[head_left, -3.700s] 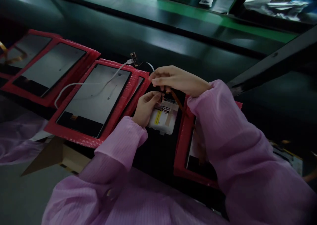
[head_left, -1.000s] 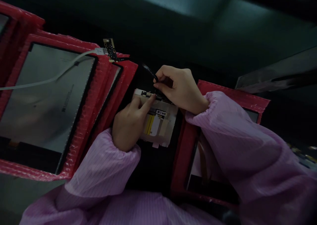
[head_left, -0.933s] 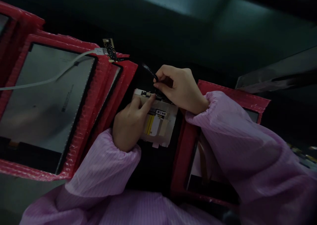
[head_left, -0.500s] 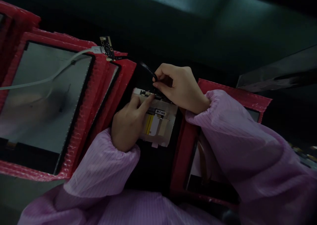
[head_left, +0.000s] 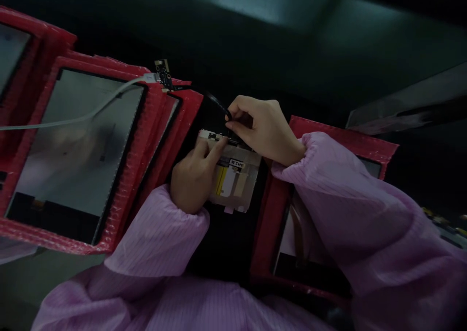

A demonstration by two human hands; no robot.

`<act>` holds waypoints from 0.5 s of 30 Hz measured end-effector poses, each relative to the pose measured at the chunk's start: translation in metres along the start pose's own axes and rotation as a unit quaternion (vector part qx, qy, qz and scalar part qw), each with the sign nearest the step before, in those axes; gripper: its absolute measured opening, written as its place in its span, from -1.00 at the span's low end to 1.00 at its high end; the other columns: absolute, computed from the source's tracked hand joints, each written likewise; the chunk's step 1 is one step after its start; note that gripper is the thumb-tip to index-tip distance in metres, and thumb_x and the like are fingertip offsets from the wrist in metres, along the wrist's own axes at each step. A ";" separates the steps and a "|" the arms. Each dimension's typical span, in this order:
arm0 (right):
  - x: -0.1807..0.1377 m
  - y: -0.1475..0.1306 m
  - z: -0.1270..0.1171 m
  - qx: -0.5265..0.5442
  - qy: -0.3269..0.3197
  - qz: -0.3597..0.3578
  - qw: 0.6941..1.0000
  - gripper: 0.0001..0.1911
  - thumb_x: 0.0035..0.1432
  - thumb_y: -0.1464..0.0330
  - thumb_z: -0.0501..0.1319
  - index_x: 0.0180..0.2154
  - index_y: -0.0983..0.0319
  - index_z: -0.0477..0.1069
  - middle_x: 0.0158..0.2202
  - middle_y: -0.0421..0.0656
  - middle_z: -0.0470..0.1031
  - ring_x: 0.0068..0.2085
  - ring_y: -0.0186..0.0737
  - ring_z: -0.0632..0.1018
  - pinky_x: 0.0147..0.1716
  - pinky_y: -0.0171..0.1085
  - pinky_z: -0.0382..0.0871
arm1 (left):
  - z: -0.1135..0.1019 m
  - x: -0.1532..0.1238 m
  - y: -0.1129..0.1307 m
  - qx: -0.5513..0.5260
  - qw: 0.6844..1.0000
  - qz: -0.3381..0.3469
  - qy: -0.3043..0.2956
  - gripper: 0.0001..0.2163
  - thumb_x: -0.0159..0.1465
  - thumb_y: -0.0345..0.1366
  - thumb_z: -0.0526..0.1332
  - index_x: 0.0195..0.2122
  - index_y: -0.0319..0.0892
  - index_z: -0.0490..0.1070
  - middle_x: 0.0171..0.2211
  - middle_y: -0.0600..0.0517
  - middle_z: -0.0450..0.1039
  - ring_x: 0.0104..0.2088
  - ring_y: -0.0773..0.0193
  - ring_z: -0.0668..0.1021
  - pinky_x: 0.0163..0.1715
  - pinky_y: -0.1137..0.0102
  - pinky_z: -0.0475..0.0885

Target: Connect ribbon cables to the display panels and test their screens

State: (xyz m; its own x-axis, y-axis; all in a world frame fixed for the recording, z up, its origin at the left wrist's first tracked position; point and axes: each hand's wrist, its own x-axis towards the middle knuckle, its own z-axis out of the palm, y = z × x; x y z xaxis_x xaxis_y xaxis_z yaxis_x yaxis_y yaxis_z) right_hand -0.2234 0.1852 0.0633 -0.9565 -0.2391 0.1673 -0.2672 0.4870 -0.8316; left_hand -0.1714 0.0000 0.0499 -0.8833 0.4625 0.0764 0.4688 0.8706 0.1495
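A small screen panel (head_left: 249, 187) lies back side up between my hands, with yellow tape, a printed label and a narrow circuit strip along its far edge. My left hand (head_left: 193, 179) grips that far edge, two fingertips pressing at the strip; its other fingers are tucked from sight. Above the same edge, my right hand (head_left: 268, 129) pinches a black flat cable (head_left: 218, 102) between thumb and forefinger. The cable leads left to a small circuit board (head_left: 163, 75), into which a white cable (head_left: 98, 108) is plugged. My right hand hides where the black cable meets the panel.
On the left, several larger screens (head_left: 85, 141) lie stacked in red bubble wrap (head_left: 109, 224). Another red-wrapped screen (head_left: 264, 246) lies on the right, partly under my right sleeve. A pale translucent sheet or edge (head_left: 404, 100) stands at the far right.
The view has shifted slightly, so the left stack appears further right. Both hands keep their places on the panel and the black cable.
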 end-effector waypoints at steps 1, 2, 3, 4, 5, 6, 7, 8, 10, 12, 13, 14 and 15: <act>0.000 0.000 0.000 0.005 0.000 0.001 1.000 -0.82 0.16 0.57 0.25 -0.37 0.18 0.38 -0.36 -0.23 0.51 -0.31 -0.25 0.54 -0.27 -0.24 0.42 | 0.001 0.000 0.000 -0.014 1.000 -0.004 0.014 -0.62 0.40 -0.43 -0.02 0.20 -0.12 0.33 -0.05 -0.06 0.53 -0.30 0.23 0.59 -0.47 0.40 0.38; 0.000 0.000 0.000 0.010 -0.002 0.004 1.000 -0.82 0.17 0.57 0.25 -0.37 0.17 0.38 -0.35 -0.23 0.51 -0.30 -0.24 0.54 -0.26 -0.23 0.43 | 0.002 0.001 0.000 -0.031 0.999 -0.011 0.026 -0.63 0.40 -0.44 -0.02 0.19 -0.16 0.32 -0.02 -0.07 0.53 -0.27 0.23 0.60 -0.43 0.41 0.40; 0.000 0.000 0.000 0.012 -0.004 0.007 1.000 -0.82 0.17 0.55 0.26 -0.37 0.16 0.38 -0.35 -0.23 0.51 -0.29 -0.23 0.54 -0.26 -0.22 0.43 | 0.002 0.001 0.000 -0.050 0.998 -0.017 0.034 -0.64 0.41 -0.43 -0.02 0.18 -0.19 0.32 0.01 -0.08 0.52 -0.23 0.24 0.61 -0.39 0.42 0.42; 0.000 0.000 -0.001 0.013 -0.007 0.010 1.000 -0.82 0.18 0.53 0.27 -0.37 0.15 0.38 -0.34 -0.23 0.51 -0.27 -0.22 0.54 -0.25 -0.22 0.43 | 0.002 0.002 0.000 -0.066 0.997 -0.022 0.039 -0.65 0.41 -0.43 -0.02 0.17 -0.21 0.31 0.04 -0.09 0.51 -0.20 0.24 0.61 -0.35 0.42 0.43; 0.000 0.000 -0.001 0.012 -0.009 0.013 1.000 -0.82 0.19 0.52 0.27 -0.37 0.14 0.38 -0.33 -0.23 0.51 -0.26 -0.21 0.54 -0.25 -0.21 0.43 | 0.001 0.002 0.000 -0.077 0.996 -0.023 0.037 -0.66 0.41 -0.42 -0.03 0.17 -0.22 0.31 0.05 -0.10 0.51 -0.18 0.24 0.61 -0.33 0.43 0.44; 0.000 -0.001 -0.001 0.009 -0.010 0.014 1.000 -0.82 0.20 0.51 0.27 -0.37 0.13 0.38 -0.32 -0.23 0.51 -0.26 -0.20 0.53 -0.25 -0.21 0.43 | 0.000 0.003 0.000 -0.081 0.996 -0.025 0.033 -0.66 0.42 -0.42 -0.03 0.17 -0.21 0.31 0.06 -0.10 0.50 -0.18 0.24 0.62 -0.31 0.43 0.44; 0.000 -0.001 -0.002 0.005 -0.010 0.014 1.000 -0.82 0.20 0.51 0.27 -0.37 0.13 0.37 -0.32 -0.23 0.51 -0.26 -0.21 0.53 -0.25 -0.21 0.43 | -0.001 0.003 0.000 -0.080 0.996 -0.025 0.029 -0.66 0.42 -0.42 -0.03 0.18 -0.21 0.31 0.06 -0.10 0.51 -0.18 0.24 0.62 -0.31 0.43 0.45; 0.000 -0.002 -0.003 -0.001 -0.008 0.015 1.000 -0.82 0.20 0.52 0.26 -0.37 0.13 0.37 -0.32 -0.23 0.50 -0.26 -0.21 0.53 -0.25 -0.21 0.43 | -0.001 0.003 0.000 -0.078 0.996 -0.024 0.024 -0.66 0.41 -0.42 -0.03 0.18 -0.20 0.31 0.05 -0.09 0.51 -0.19 0.25 0.62 -0.31 0.43 0.45; 0.000 -0.004 -0.004 -0.012 -0.002 0.013 1.000 -0.81 0.20 0.53 0.26 -0.38 0.14 0.36 -0.33 -0.24 0.50 -0.28 -0.23 0.52 -0.25 -0.22 0.43 | -0.002 0.003 0.000 -0.071 0.997 -0.018 0.021 -0.65 0.41 -0.42 -0.02 0.18 -0.20 0.31 0.01 -0.08 0.53 -0.21 0.25 0.62 -0.33 0.43 0.44; 0.000 -0.005 -0.005 -0.020 0.003 0.009 1.000 -0.79 0.20 0.54 0.26 -0.39 0.14 0.35 -0.35 -0.25 0.49 -0.30 -0.25 0.52 -0.28 -0.24 0.42 | -0.002 0.002 -0.001 -0.062 0.998 -0.007 0.025 -0.64 0.40 -0.43 -0.02 0.19 -0.21 0.30 -0.03 -0.07 0.54 -0.23 0.26 0.61 -0.35 0.43 0.43; 0.000 -0.005 -0.005 -0.022 0.002 0.006 1.000 -0.78 0.19 0.55 0.26 -0.39 0.14 0.35 -0.36 -0.25 0.49 -0.32 -0.26 0.51 -0.30 -0.25 0.42 | -0.002 0.001 -0.001 -0.057 0.998 -0.002 0.026 -0.64 0.41 -0.43 -0.02 0.20 -0.21 0.30 -0.04 -0.07 0.54 -0.24 0.26 0.61 -0.35 0.43 0.42; 0.000 -0.005 -0.005 -0.024 0.002 0.000 1.000 -0.77 0.18 0.57 0.27 -0.40 0.14 0.34 -0.37 -0.26 0.49 -0.34 -0.28 0.51 -0.32 -0.26 0.41 | -0.002 0.001 -0.001 -0.052 0.998 -0.001 0.026 -0.64 0.41 -0.43 -0.02 0.20 -0.21 0.30 -0.04 -0.07 0.54 -0.24 0.27 0.60 -0.36 0.44 0.41; 0.000 -0.004 -0.004 -0.026 0.004 -0.007 1.000 -0.76 0.16 0.58 0.27 -0.40 0.14 0.34 -0.38 -0.27 0.49 -0.36 -0.29 0.51 -0.34 -0.27 0.41 | -0.002 0.000 -0.001 -0.048 0.998 0.000 0.026 -0.64 0.41 -0.43 -0.02 0.20 -0.20 0.31 -0.04 -0.06 0.54 -0.25 0.28 0.60 -0.37 0.44 0.40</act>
State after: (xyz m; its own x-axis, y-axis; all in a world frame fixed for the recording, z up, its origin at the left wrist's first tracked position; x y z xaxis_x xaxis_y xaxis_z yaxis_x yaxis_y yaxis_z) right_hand -0.2229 0.1869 0.0691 -0.9534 -0.2393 0.1839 -0.2865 0.5259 -0.8009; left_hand -0.1723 -0.0010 0.0517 -0.8837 0.4503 0.1276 0.4681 0.8495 0.2433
